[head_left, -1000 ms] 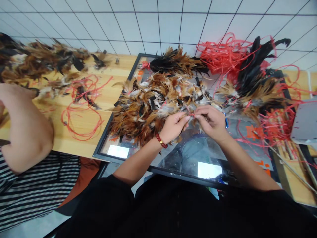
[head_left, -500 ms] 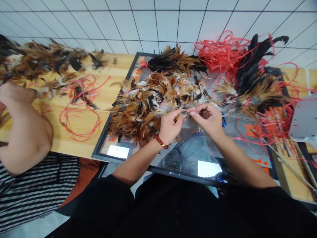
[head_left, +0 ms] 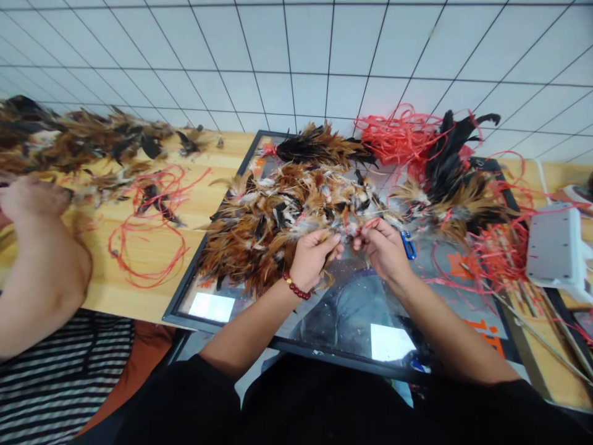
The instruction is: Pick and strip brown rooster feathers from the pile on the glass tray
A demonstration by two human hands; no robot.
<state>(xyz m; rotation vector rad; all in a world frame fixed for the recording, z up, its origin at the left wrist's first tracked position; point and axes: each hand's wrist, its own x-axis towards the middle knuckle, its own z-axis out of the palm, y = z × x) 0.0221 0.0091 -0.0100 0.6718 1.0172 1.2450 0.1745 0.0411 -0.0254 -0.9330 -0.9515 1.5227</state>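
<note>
Spreading slightly apart since a second ago, the left hand [head_left: 310, 257] is pinching its grip together, on what is too small to tell; the right hand [head_left: 385, 248] is clamping a red strand [head_left: 372, 222]. Just beyond, a feather pile [head_left: 273, 222] is lying.

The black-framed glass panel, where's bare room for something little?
The panel has a bare, speckled patch between the left forearm and right forearm. The pale wooden table has a gap between the looped red plastic strings and the panel. Brown feathers crowd the panel beyond the left hand; tangled red strings crowd its right edge.
</note>
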